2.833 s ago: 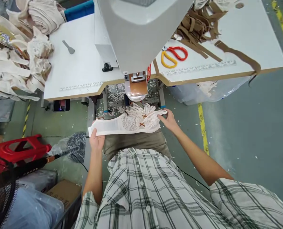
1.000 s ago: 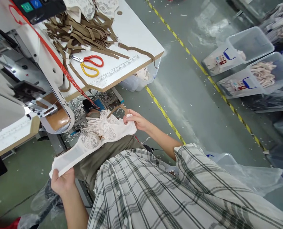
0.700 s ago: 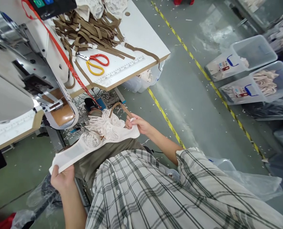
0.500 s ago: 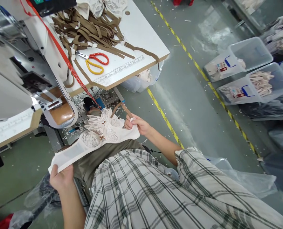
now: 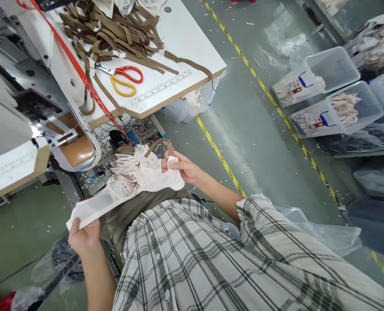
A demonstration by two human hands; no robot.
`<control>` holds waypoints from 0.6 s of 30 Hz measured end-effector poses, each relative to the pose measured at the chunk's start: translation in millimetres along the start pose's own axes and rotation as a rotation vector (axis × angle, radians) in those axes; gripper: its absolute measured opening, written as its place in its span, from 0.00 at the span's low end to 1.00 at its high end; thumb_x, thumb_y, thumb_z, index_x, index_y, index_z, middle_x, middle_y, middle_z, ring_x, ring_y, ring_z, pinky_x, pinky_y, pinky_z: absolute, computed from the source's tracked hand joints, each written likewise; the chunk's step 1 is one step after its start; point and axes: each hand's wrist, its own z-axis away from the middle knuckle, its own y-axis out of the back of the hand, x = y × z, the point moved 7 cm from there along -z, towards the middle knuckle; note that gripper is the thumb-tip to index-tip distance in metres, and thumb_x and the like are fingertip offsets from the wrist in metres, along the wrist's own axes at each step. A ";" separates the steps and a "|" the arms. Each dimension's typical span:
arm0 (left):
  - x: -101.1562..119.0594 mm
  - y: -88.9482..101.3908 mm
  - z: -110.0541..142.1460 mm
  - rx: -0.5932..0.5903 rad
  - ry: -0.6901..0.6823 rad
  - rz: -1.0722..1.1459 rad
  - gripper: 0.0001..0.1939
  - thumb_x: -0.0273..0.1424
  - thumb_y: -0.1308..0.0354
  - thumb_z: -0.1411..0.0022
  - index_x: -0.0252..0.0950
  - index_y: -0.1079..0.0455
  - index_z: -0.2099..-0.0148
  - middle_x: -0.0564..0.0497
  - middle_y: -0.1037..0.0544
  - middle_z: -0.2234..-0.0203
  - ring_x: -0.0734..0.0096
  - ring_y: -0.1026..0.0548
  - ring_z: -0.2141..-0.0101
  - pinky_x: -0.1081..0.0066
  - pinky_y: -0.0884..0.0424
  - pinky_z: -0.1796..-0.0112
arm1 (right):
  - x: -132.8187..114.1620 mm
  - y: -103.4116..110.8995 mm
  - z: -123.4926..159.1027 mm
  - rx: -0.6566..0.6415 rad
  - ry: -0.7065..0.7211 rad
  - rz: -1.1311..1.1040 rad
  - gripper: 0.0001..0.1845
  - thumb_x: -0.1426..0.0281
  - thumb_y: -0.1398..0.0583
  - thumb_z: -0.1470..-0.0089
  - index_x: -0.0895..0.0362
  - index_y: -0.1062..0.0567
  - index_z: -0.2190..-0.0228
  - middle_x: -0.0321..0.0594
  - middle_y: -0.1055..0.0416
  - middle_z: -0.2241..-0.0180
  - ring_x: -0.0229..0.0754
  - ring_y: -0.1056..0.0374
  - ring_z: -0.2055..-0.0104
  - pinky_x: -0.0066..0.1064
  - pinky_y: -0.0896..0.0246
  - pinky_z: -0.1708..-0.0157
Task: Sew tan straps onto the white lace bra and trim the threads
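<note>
A white bra point(image 5: 122, 186) with lace cups is stretched over my lap, its brown strap point(image 5: 156, 145) looping up near the right side. My left hand point(image 5: 84, 235) pinches one end of its band between thumb and fingers. At the other end my right hand point(image 5: 182, 167) is closed on the band, with a small white piece folded up at the fingertips. The strap rises beside these fingers; whether they grip it too is unclear. Beyond my lap, to the left, stands a sewing machine point(image 5: 65, 140) with its rounded arm, apart from both hands.
On the white worktable point(image 5: 195, 47) lie brown straps point(image 5: 114, 34) in a heap and scissors point(image 5: 124, 80) with red and yellow handles. A red cord point(image 5: 82, 75) hangs across the machine side. Clear plastic bins point(image 5: 341, 108) with fabric pieces stand at right, past yellow floor tape point(image 5: 218, 151).
My right hand has moved slightly left, and the band's end is now folded up more at its fingers. My left hand still holds its end. The whole view has shifted a little.
</note>
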 end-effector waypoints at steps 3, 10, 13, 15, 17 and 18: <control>-1.6 0.9 -0.1 -0.013 -0.003 -0.010 0.17 0.28 0.41 0.46 0.35 0.28 0.52 0.46 0.23 0.45 0.56 0.36 0.35 0.56 0.45 0.32 | 0.6 -0.1 1.2 0.034 -0.009 -0.012 0.24 0.69 0.28 0.59 0.56 0.32 0.63 0.33 0.23 0.69 0.35 0.28 0.68 0.28 0.29 0.66; -3.6 -1.2 3.2 -0.050 -0.004 -0.053 0.18 0.30 0.39 0.48 0.36 0.30 0.53 0.47 0.23 0.47 0.56 0.34 0.37 0.55 0.44 0.33 | 3.1 -2.3 4.0 0.044 -0.039 -0.098 0.24 0.73 0.27 0.60 0.55 0.33 0.64 0.32 0.23 0.69 0.34 0.26 0.70 0.26 0.27 0.67; -4.8 -5.1 2.7 -0.035 -0.010 -0.149 0.17 0.32 0.41 0.46 0.37 0.31 0.53 0.46 0.23 0.48 0.54 0.32 0.39 0.53 0.39 0.36 | 2.9 -4.9 5.1 0.089 -0.078 -0.163 0.18 0.71 0.30 0.52 0.56 0.31 0.63 0.35 0.21 0.65 0.35 0.24 0.66 0.26 0.25 0.62; -3.3 -7.3 5.6 0.032 -0.061 -0.329 0.18 0.34 0.44 0.44 0.36 0.33 0.51 0.45 0.24 0.49 0.52 0.30 0.41 0.48 0.37 0.38 | 1.6 -5.0 5.2 0.167 -0.099 -0.251 0.10 0.64 0.37 0.40 0.56 0.30 0.62 0.40 0.21 0.60 0.35 0.23 0.60 0.28 0.25 0.56; 2.3 -15.0 18.2 0.125 -0.166 -0.503 0.22 0.35 0.41 0.43 0.37 0.35 0.46 0.46 0.27 0.47 0.55 0.32 0.41 0.49 0.40 0.37 | -0.9 -5.1 4.2 0.253 -0.094 -0.350 0.13 0.60 0.46 0.32 0.57 0.30 0.63 0.42 0.21 0.56 0.36 0.24 0.55 0.31 0.26 0.50; 5.9 -24.9 29.4 0.142 -0.234 -0.576 0.24 0.35 0.38 0.43 0.39 0.36 0.44 0.48 0.29 0.45 0.57 0.33 0.40 0.52 0.43 0.36 | -2.2 -6.1 3.0 0.289 -0.079 -0.385 0.15 0.60 0.49 0.30 0.56 0.30 0.63 0.42 0.21 0.55 0.36 0.24 0.53 0.31 0.27 0.49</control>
